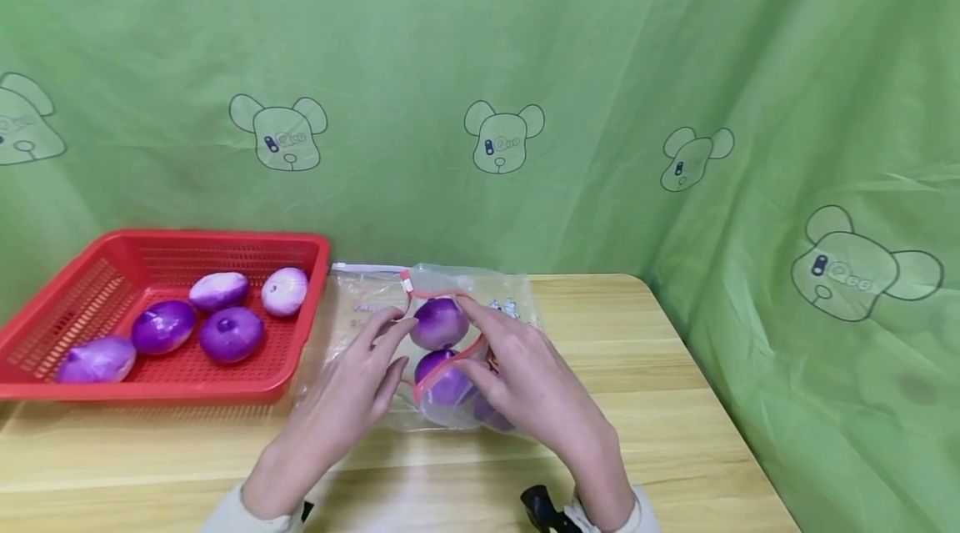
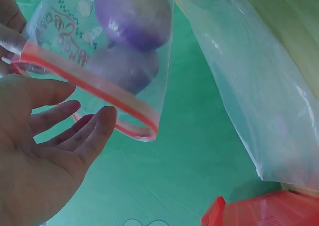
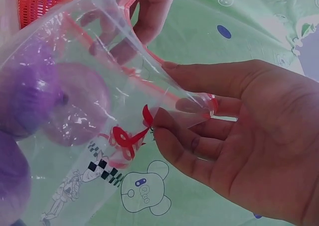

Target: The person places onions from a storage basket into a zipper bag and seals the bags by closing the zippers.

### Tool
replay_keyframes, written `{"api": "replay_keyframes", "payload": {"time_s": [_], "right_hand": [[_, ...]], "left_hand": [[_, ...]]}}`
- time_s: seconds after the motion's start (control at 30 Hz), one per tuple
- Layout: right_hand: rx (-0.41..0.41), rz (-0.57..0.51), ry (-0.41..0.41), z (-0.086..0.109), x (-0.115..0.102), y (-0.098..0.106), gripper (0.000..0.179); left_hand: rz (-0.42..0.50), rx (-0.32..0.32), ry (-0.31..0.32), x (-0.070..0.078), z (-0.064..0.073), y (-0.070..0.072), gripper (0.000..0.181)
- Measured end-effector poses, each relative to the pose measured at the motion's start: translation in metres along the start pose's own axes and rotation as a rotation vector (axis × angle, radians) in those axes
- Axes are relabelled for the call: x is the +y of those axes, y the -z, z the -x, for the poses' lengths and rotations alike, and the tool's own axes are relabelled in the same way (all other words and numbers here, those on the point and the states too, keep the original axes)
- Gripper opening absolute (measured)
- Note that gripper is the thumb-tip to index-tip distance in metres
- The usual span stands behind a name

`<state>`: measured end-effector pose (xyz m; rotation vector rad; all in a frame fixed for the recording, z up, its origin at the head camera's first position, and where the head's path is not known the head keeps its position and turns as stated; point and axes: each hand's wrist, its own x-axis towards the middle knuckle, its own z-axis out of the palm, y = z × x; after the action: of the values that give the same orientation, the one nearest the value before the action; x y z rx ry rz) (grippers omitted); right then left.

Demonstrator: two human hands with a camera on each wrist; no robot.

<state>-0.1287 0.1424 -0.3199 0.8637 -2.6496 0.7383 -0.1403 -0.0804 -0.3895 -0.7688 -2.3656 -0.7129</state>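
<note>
A clear zip bag with a red-edged mouth (image 1: pixel 417 389) stands between the two hands, its mouth spread. Purple onions (image 1: pixel 440 324) show in and through it; in the right wrist view, several onions (image 3: pixel 77 104) bulge behind the printed plastic. My right hand (image 1: pixel 528 379) grips the bag's red rim on the right, thumb on one side and fingers on the other. My left hand (image 1: pixel 352 391) is at the left of the mouth, fingers loosely bent, with fingertips right at the red zip strip (image 2: pixel 89 84) in the left wrist view.
A red plastic basket (image 1: pixel 315 299) with several purple onions (image 1: pixel 231 334) stands at left. Another clear bag with a white zip edge (image 1: pixel 367 268) lies flat on the wooden table (image 1: pixel 660 416), beneath the hands. A green curtain (image 1: pixel 585 32) hangs behind and at right.
</note>
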Motion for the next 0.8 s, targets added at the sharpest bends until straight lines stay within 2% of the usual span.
{"api": "replay_keyframes", "payload": {"time_s": [0.13,0.37,0.6,0.8], "right_hand": [[0.008,-0.01,0.014,0.0,0.0,0.0,0.072],[0.041,-0.015,-0.002,0.0,0.0,0.0,0.078],[0.054,-0.019,-0.041,-0.001,-0.001,-0.001,0.097],[0.052,0.003,-0.041,-0.002,-0.002,-0.004,0.099]], "left_hand": [[-0.008,-0.025,-0.002,0.003,0.0,0.0,0.046],[-0.019,0.021,-0.016,-0.003,0.0,0.008,0.047],[-0.147,-0.006,0.089,-0.008,0.002,0.012,0.053],[-0.16,-0.015,0.117,-0.01,0.003,0.014,0.064]]}}
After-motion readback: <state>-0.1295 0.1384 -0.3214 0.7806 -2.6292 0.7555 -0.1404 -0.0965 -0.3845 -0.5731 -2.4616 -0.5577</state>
